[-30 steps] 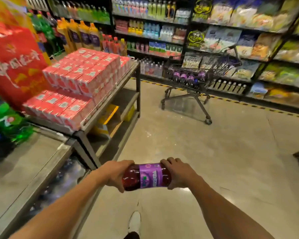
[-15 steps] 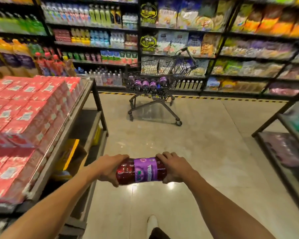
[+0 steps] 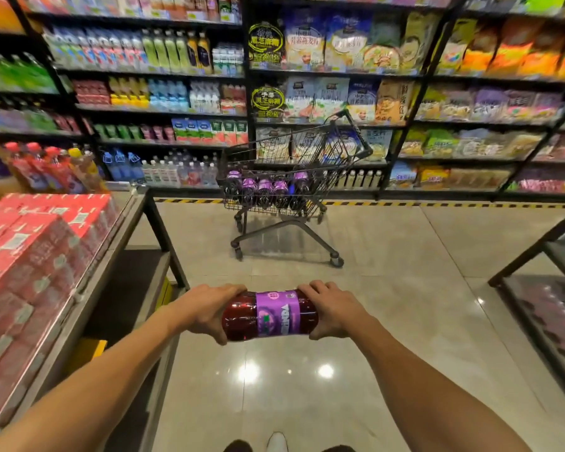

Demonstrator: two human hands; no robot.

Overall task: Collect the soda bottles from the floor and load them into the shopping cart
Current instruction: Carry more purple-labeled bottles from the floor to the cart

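I hold a dark red soda bottle (image 3: 270,315) with a purple label sideways in front of me at waist height. My left hand (image 3: 206,309) grips its left end and my right hand (image 3: 333,308) grips its right end. Ahead across the tiled floor stands a black wire shopping cart (image 3: 327,158). Several soda bottles with purple labels (image 3: 265,189) stand in a row inside its basket. The cart's handle points to the upper right.
A low metal display rack (image 3: 124,230) with stacked red cartons (image 3: 30,243) lines my left. Another dark rack (image 3: 535,288) juts in at the right. Stocked shelves (image 3: 307,76) fill the back wall behind a yellow-black floor stripe (image 3: 437,203). My shoes (image 3: 276,443) show at the bottom.
I have walked forward and turned right; the cart is now nearer and centred ahead. Both hands keep the same hold on the bottle.
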